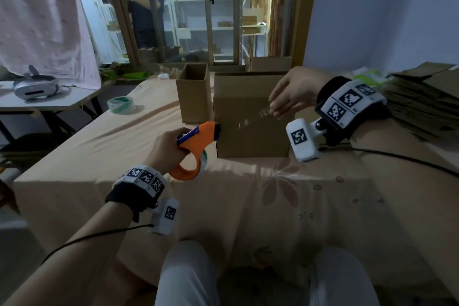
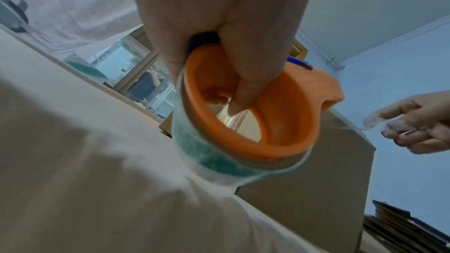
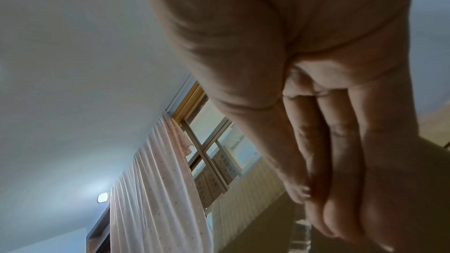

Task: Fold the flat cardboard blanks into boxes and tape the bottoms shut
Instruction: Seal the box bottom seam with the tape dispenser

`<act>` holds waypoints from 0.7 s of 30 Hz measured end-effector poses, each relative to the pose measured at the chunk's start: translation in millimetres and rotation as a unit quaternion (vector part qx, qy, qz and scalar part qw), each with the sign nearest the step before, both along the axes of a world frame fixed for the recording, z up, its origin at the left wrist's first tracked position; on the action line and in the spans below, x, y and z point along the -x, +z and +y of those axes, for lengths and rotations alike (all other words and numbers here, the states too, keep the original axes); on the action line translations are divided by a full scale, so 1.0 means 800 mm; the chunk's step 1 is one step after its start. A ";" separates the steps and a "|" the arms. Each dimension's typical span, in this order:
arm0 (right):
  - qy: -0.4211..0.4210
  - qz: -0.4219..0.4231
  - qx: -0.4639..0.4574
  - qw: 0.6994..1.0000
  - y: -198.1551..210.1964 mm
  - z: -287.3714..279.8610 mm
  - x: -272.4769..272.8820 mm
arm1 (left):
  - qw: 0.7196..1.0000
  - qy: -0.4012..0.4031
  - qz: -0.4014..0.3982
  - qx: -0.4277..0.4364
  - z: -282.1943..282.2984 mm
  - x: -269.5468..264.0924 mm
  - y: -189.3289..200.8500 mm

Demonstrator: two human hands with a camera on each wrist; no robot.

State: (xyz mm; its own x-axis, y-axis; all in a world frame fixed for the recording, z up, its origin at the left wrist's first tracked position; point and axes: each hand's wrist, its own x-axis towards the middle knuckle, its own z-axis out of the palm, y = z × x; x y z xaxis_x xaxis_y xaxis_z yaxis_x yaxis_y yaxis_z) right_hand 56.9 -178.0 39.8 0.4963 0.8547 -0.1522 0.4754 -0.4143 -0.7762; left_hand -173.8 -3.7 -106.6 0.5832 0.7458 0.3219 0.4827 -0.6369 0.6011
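A folded brown cardboard box (image 1: 250,129) stands on the cloth-covered table in the head view. My left hand (image 1: 169,146) grips an orange tape dispenser (image 1: 196,141) at the box's left edge; in the left wrist view a finger hooks through the dispenser's ring (image 2: 253,114). A strip of clear tape (image 1: 250,119) runs from the dispenser across the box face to my right hand (image 1: 285,97), which pinches the tape's free end. In the left wrist view the right hand (image 2: 414,130) holds that end. A stack of flat cardboard blanks (image 1: 424,102) lies at the right.
A smaller open box (image 1: 195,94) stands behind the big one, and another box (image 1: 270,63) further back. A spare tape roll (image 1: 121,105) lies on the table (image 1: 99,146) at left. A side table with a headset (image 1: 34,87) is far left.
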 end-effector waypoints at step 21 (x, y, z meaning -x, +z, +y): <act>-0.011 0.032 0.110 0.993 -0.056 0.012 -0.007 | 0.972 -0.012 0.031 -0.231 0.019 0.018 0.009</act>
